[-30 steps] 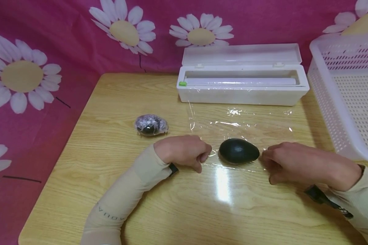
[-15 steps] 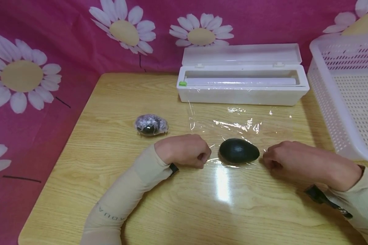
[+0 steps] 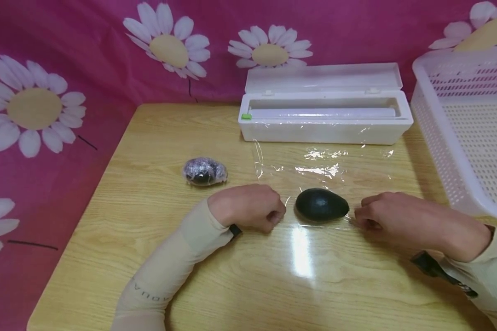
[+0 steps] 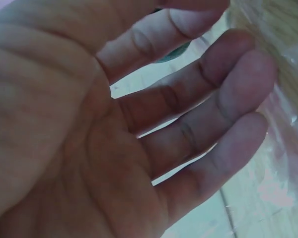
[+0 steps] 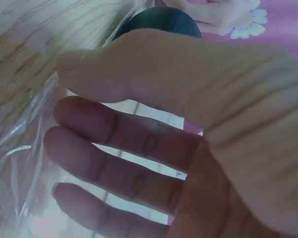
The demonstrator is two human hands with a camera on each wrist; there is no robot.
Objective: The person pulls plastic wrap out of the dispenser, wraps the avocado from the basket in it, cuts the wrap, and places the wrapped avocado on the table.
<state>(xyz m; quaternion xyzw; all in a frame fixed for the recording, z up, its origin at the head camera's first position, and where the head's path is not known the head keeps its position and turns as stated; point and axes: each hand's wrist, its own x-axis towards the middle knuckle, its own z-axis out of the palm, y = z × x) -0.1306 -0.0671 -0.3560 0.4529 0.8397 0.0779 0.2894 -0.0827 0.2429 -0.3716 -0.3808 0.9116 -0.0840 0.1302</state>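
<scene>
A dark green avocado [image 3: 322, 204] lies on a sheet of clear cling film [image 3: 325, 171] drawn out over the table. Left of the avocado, my left hand [image 3: 248, 208] pinches the near edge of the film between thumb and forefinger. My right hand [image 3: 418, 224] pinches the film beyond the avocado's narrow end; in the right wrist view wrinkled film [image 5: 25, 163] runs up to the thumb tip. The other fingers of both hands are loosely bent. The avocado shows partly behind my right thumb [image 5: 124, 69].
The film comes from a roll [image 3: 323, 113] in a white dispenser box [image 3: 327, 132] with its lid up. A film-wrapped dark item [image 3: 205, 171] sits left on the wooden table [image 3: 248, 280]. A white plastic basket [image 3: 432, 156] stands at the right.
Thumbs and forefingers of both hands have come together on the film's edge. The glints and creases in the film have shifted. The avocado stays in place; the head view tilts slightly.
</scene>
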